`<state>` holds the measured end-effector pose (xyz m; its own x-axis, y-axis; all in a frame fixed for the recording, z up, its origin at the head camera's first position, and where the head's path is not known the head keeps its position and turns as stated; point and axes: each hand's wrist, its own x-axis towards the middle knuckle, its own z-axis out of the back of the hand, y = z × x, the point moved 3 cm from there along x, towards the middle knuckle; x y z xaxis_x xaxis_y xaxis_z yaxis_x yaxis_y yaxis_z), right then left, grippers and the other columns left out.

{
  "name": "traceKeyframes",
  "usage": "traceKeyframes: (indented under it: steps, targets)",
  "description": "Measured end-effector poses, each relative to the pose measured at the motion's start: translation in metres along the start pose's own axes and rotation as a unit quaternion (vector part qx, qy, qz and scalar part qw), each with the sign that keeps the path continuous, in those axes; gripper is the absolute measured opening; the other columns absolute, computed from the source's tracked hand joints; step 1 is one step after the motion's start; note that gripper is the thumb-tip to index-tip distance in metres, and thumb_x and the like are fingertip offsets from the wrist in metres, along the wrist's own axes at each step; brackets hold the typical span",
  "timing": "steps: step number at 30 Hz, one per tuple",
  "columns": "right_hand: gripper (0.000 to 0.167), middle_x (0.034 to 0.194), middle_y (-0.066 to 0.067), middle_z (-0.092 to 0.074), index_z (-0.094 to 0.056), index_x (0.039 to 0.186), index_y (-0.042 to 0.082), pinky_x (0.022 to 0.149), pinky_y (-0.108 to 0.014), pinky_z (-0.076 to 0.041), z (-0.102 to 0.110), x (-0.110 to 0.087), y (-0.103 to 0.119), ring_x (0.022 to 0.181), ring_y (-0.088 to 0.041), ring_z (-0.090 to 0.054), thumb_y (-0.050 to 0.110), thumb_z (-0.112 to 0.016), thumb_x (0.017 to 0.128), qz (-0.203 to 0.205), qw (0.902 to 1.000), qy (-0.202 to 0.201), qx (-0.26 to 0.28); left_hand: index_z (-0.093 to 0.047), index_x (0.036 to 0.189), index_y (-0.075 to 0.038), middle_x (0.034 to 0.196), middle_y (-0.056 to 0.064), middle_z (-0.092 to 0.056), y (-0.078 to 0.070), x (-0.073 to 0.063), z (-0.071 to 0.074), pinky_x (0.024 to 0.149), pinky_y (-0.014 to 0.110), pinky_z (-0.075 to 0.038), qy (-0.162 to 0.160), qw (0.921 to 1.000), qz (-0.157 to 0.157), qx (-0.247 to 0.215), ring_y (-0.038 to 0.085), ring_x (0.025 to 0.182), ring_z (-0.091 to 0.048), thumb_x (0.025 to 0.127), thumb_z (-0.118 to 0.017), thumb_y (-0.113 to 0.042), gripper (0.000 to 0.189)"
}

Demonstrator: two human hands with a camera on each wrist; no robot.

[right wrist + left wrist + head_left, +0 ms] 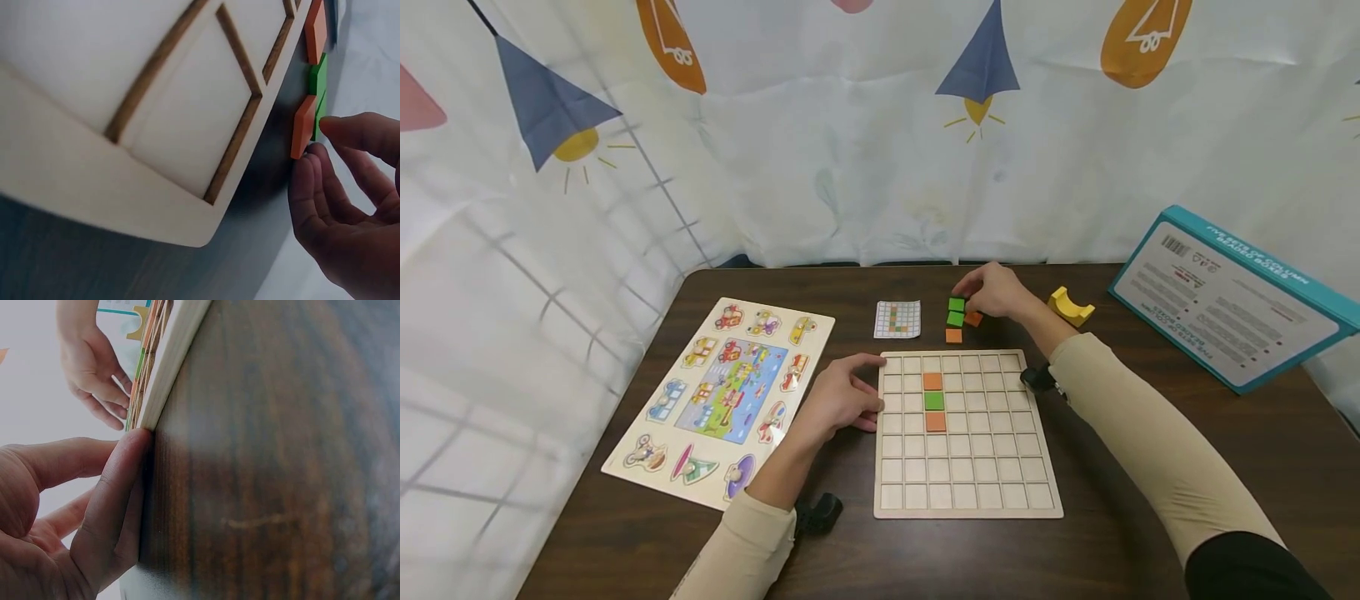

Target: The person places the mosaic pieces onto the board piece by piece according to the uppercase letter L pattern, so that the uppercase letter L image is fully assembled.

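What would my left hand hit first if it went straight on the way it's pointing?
The board, most likely: your left hand appears to be touching its left edge.

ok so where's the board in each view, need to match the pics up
Head: the board is low, just right of centre.
Left wrist: near edge-on at the top, left of centre.
Right wrist: close up, filling the upper left.
Shared landmark: the right hand, upper left in left wrist, lower right in right wrist.
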<state>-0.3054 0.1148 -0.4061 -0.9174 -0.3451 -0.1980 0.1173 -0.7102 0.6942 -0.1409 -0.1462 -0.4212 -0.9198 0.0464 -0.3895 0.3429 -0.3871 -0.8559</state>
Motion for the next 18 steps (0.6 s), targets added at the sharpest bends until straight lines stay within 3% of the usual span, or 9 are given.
traceKeyframes:
  steps: [9,18]
  targets:
    - [0.032,0.120,-0.018,-0.070,-0.077,0.121,0.006,0.093,-0.042,-0.058,-0.0048,0.0058,0.0002,0.108,-0.031,-0.062,0.002,-0.074,0.089,-0.007,0.9998,-0.003,-0.020,-0.063,0.141,-0.017,0.091,0.017,-0.070,0.0005,-0.0008,0.0003,0.053,0.039,-0.066,-0.001,1.0000,-0.001,-0.001,0.021,0.058,-0.071,0.083,-0.074,0.010,0.065]
    - [0.031,0.120,-0.016,-0.070,-0.078,0.120,0.007,0.090,-0.040,-0.058,-0.0063,0.0075,0.0046,0.107,-0.030,-0.061,0.002,-0.069,0.090,-0.014,0.9991,-0.011,-0.039,-0.062,0.142,-0.017,0.091,0.017,-0.069,-0.0009,-0.0012,-0.0003,0.054,0.039,-0.066,-0.002,1.0000,0.003,0.002,0.021,0.058,-0.071,0.084,-0.074,0.010,0.065]
